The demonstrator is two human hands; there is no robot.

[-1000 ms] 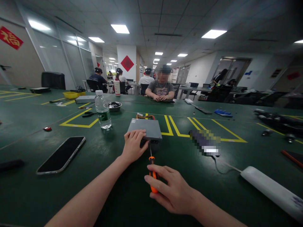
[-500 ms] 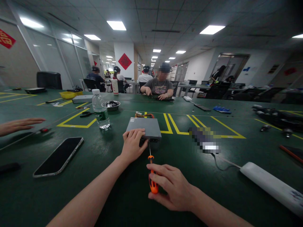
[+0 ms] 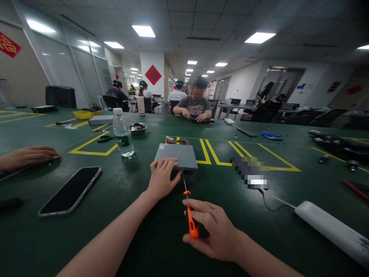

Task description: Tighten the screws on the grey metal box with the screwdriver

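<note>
A grey computer power supply (image 3: 179, 153) lies on the green table, its bundle of coloured cables (image 3: 175, 141) at the far side. My left hand (image 3: 163, 175) grips its near left corner, fingers on the top and thumb along the near face. In my right hand (image 3: 210, 229) is an orange and black screwdriver (image 3: 192, 222), held between thumb and fingers. Its thin shaft points away from me, up to the near face of the power supply beside my left thumb. The tip's exact contact point is too small to make out.
Left of the power supply stand a water bottle (image 3: 123, 134) and a metal bowl (image 3: 138, 129). A phone (image 3: 70, 191) lies nearer. Another person's hand (image 3: 31, 157) rests at the left edge. To the right are a blurred-out device (image 3: 249, 171) and a white power strip (image 3: 328, 227).
The screwdriver's handle has swung slightly right and tilts more, and my right hand has shifted a little with it. The other person's hand at left has lowered to the table.
</note>
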